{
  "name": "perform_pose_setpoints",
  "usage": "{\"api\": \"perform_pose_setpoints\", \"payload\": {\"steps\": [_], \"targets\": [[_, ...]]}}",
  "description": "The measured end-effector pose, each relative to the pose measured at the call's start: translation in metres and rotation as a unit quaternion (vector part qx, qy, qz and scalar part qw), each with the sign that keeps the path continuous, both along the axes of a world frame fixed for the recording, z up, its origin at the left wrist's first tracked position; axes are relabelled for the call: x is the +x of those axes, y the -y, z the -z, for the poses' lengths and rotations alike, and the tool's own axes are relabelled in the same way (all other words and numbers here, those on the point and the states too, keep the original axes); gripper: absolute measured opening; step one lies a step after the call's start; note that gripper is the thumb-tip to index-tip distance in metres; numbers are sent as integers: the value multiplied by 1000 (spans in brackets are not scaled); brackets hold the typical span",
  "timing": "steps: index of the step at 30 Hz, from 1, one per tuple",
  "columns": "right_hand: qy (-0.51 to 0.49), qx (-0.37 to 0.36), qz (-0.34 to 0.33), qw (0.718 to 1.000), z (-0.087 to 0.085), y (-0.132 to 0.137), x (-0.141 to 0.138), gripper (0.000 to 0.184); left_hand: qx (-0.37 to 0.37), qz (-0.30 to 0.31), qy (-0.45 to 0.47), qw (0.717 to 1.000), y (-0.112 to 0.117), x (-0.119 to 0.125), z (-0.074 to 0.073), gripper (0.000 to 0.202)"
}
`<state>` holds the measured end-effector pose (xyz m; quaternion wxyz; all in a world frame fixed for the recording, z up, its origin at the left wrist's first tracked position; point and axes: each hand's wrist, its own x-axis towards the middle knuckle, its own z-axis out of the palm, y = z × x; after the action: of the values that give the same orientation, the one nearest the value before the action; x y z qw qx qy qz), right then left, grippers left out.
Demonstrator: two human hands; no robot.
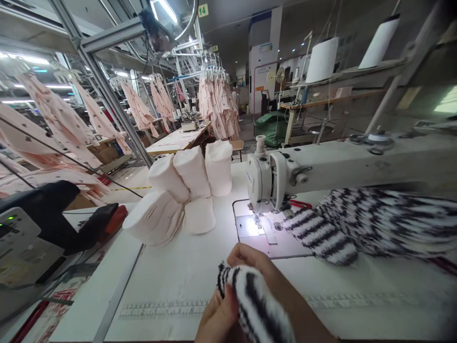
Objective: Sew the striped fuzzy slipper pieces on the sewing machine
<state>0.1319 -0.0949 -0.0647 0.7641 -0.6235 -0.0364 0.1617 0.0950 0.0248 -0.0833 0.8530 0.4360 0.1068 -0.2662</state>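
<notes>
Close to the table's front edge, a black-and-white striped fluffy fabric piece (255,290) is pinched between both my hands. My left hand (217,314) has its thumb pressed on the fabric's left side. My right hand (257,262) is closed round its upper end, fingers partly hidden behind it. Beyond my hands stands a white sewing machine (264,183), its lamp lighting the needle plate (250,226). Right of the needle lies a pile of the same striped fabric (385,224), one piece (321,238) jutting toward the machine's foot.
Several stacks of cream fabric pads (193,171) stand left of the machine, with a low pad stack (200,216) in front. A ruler strip (160,309) marks the white tabletop (167,271). Thread cones (322,59) stand behind. Pink garments (217,102) hang farther back.
</notes>
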Motion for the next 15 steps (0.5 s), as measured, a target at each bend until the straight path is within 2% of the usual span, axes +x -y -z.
{"api": "perform_pose_setpoints", "payload": {"steps": [2,4,6,8,10,12,14,15], "targets": [[-3,19,2,1000,-2,-1,-1,25,-24,-20,6,999,3,2,-5,55],[37,5,47,998,-5,2,-7,23,-45,-43,23,998,3,5,-12,49],[93,-13,103,990,-7,9,-16,29,-38,-52,49,997,-1,6,-17,49],[114,-45,121,985,-10,16,-25,34,9,-63,42,997,-10,6,-18,52],[99,-89,115,985,-10,21,-30,35,102,-96,42,989,-21,5,-14,50],[78,-130,114,982,-9,18,-28,35,227,-176,96,953,-31,4,-10,42],[86,-156,108,978,-8,7,-22,35,321,-252,202,891,-39,4,-8,41],[98,-167,94,976,-7,-2,-19,35,346,-260,244,868,-42,5,-9,43]]}}
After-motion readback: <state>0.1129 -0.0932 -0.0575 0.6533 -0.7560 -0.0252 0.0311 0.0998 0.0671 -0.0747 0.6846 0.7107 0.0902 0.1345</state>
